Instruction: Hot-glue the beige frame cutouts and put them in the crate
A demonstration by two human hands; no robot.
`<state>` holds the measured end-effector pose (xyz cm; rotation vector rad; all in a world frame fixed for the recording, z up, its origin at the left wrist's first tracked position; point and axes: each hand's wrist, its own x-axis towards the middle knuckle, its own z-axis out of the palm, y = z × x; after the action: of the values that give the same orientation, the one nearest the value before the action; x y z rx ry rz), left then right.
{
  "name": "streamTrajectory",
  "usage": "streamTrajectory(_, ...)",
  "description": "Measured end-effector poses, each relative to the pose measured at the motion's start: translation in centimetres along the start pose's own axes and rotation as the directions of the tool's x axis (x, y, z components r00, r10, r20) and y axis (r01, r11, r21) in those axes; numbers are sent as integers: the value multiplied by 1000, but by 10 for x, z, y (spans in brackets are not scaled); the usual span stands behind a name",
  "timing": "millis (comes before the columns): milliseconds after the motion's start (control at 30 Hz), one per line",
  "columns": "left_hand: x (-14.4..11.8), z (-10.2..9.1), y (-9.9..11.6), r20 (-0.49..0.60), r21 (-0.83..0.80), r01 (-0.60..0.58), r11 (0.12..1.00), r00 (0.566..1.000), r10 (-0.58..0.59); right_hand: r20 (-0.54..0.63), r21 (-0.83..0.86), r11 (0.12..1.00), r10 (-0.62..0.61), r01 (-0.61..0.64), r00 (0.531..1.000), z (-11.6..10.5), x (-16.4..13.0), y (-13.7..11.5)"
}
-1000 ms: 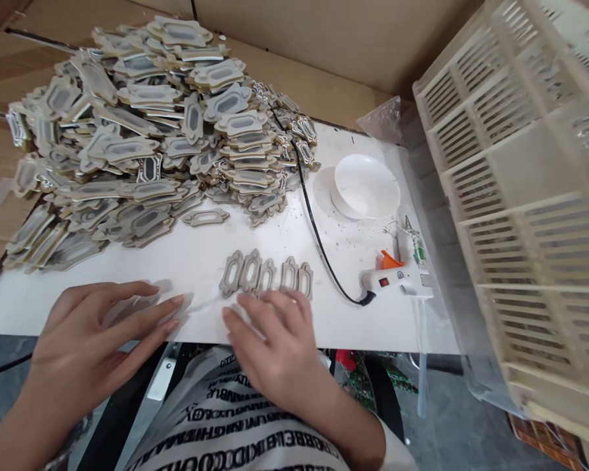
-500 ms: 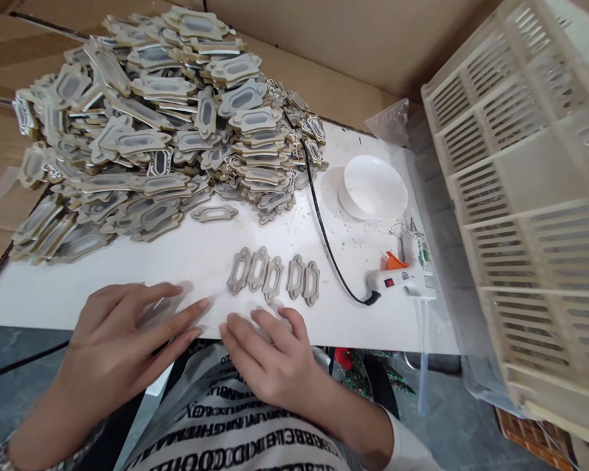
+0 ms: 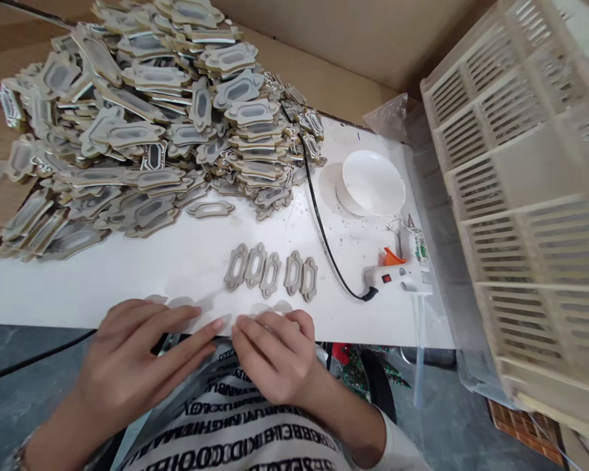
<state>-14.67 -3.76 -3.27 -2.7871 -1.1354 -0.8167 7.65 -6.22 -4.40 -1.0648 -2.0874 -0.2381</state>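
My left hand (image 3: 144,353) rests at the front edge of the white table (image 3: 127,278), fingers stretched and apart, with nothing visible in it. Beside it, my right hand (image 3: 277,356) lies palm down at the same edge. Its fingers are bent a little and close together; no held thing shows, and its thumb and palm are hidden. Just beyond the right fingers lie several small grey frame-shaped plates (image 3: 271,275) with pointed ends, in two groups. A single similar plate (image 3: 210,209) lies flat farther back, near the big pile.
A tall heap of frame-shaped plates (image 3: 142,134) fills the back left. To the right stand a white bowl (image 3: 373,183) and a white glue gun (image 3: 397,278) with an orange trigger; its black cable (image 3: 317,209) crosses the table. A cream slatted crate (image 3: 520,216) borders the right side.
Both hands have shifted slightly right along the table edge, and the right fingers have drawn closer together. The view has moved a little; the plates keep their arrangement.
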Motion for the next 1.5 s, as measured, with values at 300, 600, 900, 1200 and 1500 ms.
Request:
streamTrajectory(300,-5,11,6,-29,-84,-112,990,993,110,-51,-15,994,105,-106,993,-13,0,9)
streamTrajectory(600,16,-5,13,-24,-147,-152,977,988,150,-78,-154,944,283,-292,956,-9,18,30)
streamTrajectory(900,40,3,12,-108,-204,-37,978,994,15,-77,-186,929,312,-321,947,0,22,30)
streamTrajectory(1200,82,26,5,-169,36,20,999,986,-13,12,-148,935,328,-322,945,-5,21,30)
streamTrajectory(1500,79,26,5,-113,3,73,997,991,-73,61,-123,927,363,-354,930,-8,21,29)
